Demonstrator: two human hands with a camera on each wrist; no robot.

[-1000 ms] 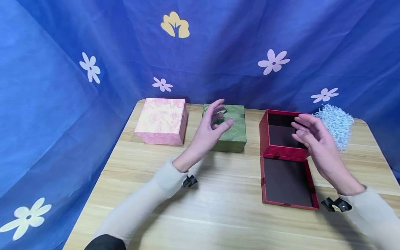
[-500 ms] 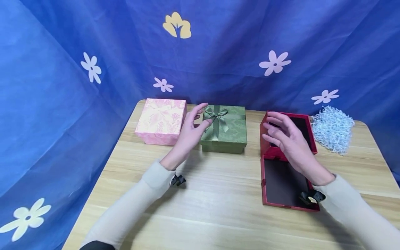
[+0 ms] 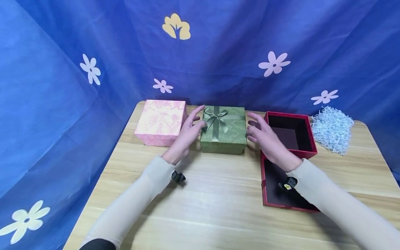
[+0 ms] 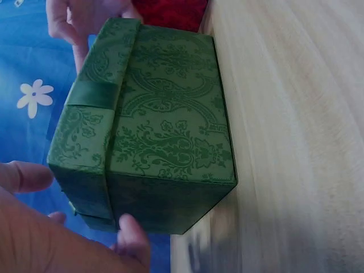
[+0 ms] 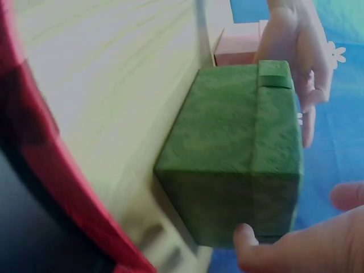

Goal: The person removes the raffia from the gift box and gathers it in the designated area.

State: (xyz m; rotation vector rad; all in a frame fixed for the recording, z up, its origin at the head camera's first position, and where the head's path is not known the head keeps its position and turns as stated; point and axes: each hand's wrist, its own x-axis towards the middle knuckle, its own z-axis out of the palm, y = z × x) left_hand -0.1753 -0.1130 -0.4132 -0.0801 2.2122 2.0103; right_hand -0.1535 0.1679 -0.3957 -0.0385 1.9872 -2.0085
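A green patterned gift box (image 3: 231,130) with a satin ribbon and bow stands closed on the wooden table, between my two hands. My left hand (image 3: 186,137) is at its left side, thumb close to the lid edge and fingers spread along the side. At the opposite side is my right hand (image 3: 268,140), fingers extended and slightly bent. In the left wrist view, the left thumb (image 4: 133,236) is close against the box's side wall. The right wrist view shows a right-hand fingertip (image 5: 244,233) at the near wall; whether it touches cannot be told.
A pink patterned box (image 3: 160,119) sits left of the green one. To the right stands an open red box (image 3: 289,114), dark inside, with its upturned lid (image 3: 264,189) in front, partly under my right forearm. Light-blue shredded paper (image 3: 332,130) lies at the far right.
My right hand has moved left from over the red box to the green box's right side. The left hand has shifted left and down, from over the green box to its left side.
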